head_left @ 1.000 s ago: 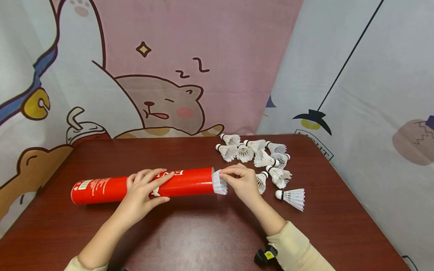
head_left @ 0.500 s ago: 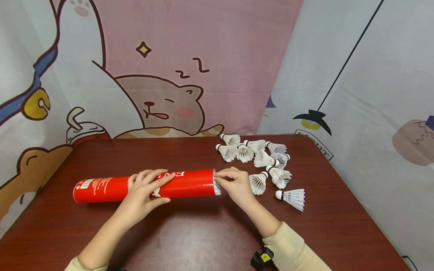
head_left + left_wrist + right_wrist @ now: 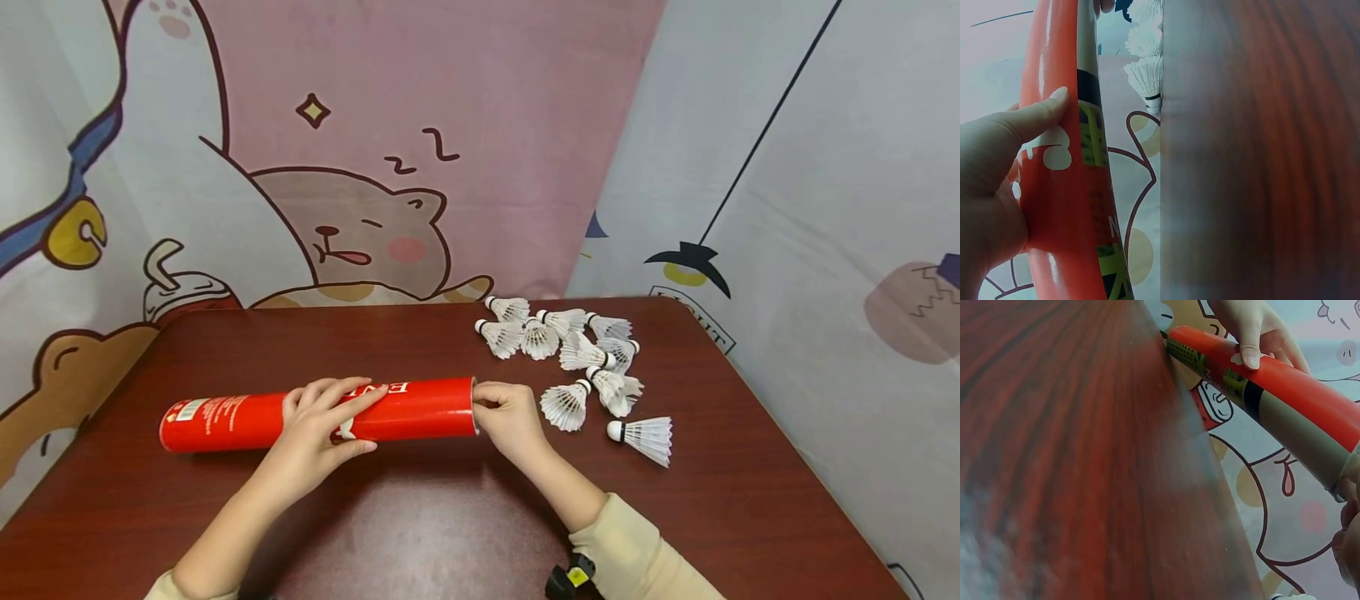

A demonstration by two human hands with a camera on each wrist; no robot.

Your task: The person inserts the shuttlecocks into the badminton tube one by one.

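Observation:
A red shuttlecock tube (image 3: 427, 408) lies sideways, its open end facing right. My left hand (image 3: 318, 425) grips it around the middle, with the thumb (image 3: 1044, 119) along the near side. At the open end is my right hand (image 3: 513, 425), thumb and forefinger bent close together. Its fingertips are hidden inside the tube's mouth, and so is the shuttlecock that went in there; whether the fingers still pinch it I cannot tell. In the right wrist view the tube (image 3: 1310, 400) slants across the upper right, with the right hand (image 3: 1347, 544) partly cut off at the edge.
Several white feather shuttlecocks (image 3: 540, 337) lie grouped at the back right of the brown table (image 3: 405, 533). Closer to the right hand is one shuttlecock (image 3: 566, 406), and another (image 3: 648, 439) lies apart to the right. A cartoon-print cloth (image 3: 487, 150) hangs behind.
The right hand has moved left and pushed a shuttlecock into the tube; its white skirt stuck out before and is now out of sight. The left hand keeps its grip.

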